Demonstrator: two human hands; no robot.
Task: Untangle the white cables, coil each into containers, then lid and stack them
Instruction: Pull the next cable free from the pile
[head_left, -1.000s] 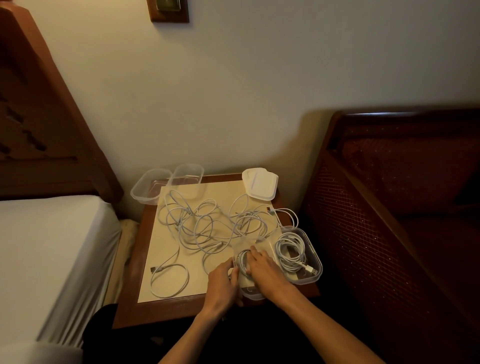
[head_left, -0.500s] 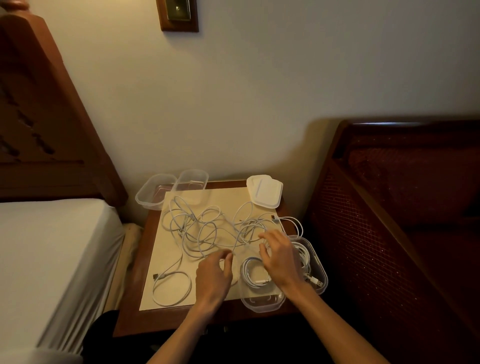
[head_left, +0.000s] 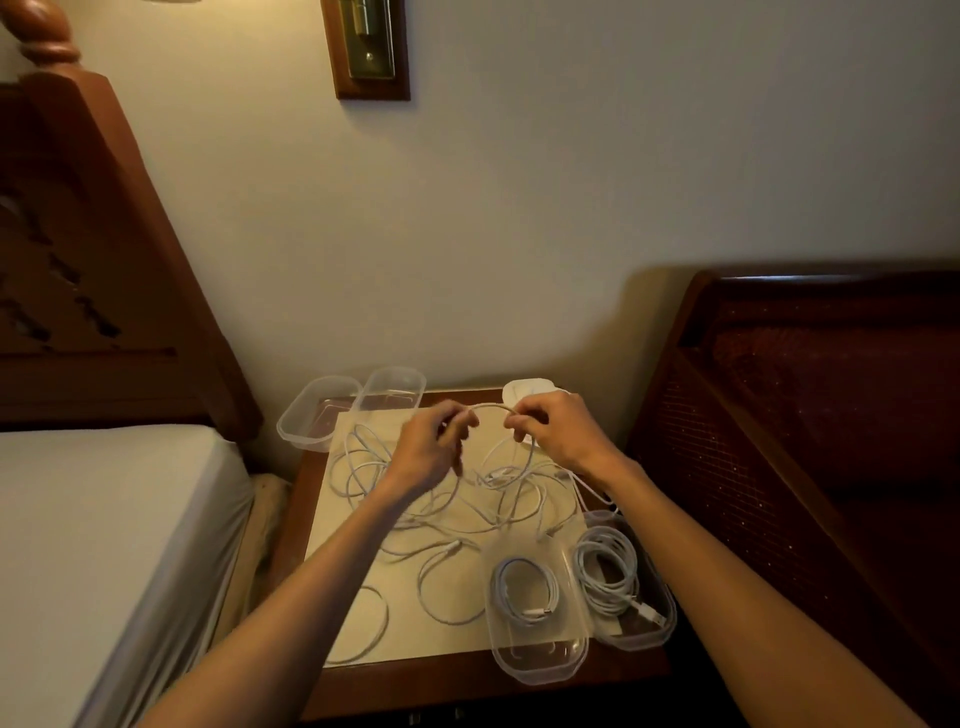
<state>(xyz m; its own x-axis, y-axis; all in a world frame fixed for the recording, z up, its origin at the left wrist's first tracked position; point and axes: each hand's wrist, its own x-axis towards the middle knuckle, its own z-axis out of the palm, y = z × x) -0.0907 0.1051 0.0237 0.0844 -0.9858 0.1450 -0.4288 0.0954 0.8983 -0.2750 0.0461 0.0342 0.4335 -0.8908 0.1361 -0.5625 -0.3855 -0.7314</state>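
Head view: both hands raised over the far half of the table (head_left: 332, 691), apart, with a short arc of white cable (head_left: 491, 406) stretched between them. Left hand (head_left: 431, 452) curled, pinching the arc's left end at the fingertips; right hand (head_left: 563, 434) curled likewise, pinching its right end, a loop dropping from that grip down to the tangle (head_left: 483, 499). Tangle spread across the pale mat (head_left: 363, 571) below and between the wrists, reaching from the mat's left side to just beside the near-right containers. Loose loops trailing toward the near edge, one partly hidden under the left forearm. Near the near right corner, two clear containers side by side and touching: left one (head_left: 540, 660) holding a neat coil (head_left: 524, 590), right one (head_left: 657, 631) holding a thicker coil (head_left: 605, 571) with a plug end lying near its near end. At the far left corner, two more clear containers (head_left: 332, 421), touching, overhanging the table edge. White lids (head_left: 524, 389) at the far edge, mostly hidden behind the right hand. Bed (head_left: 104, 545) to the left of the table, dark wooden bench (head_left: 810, 441) to the right, wall plaque (head_left: 371, 49) above.
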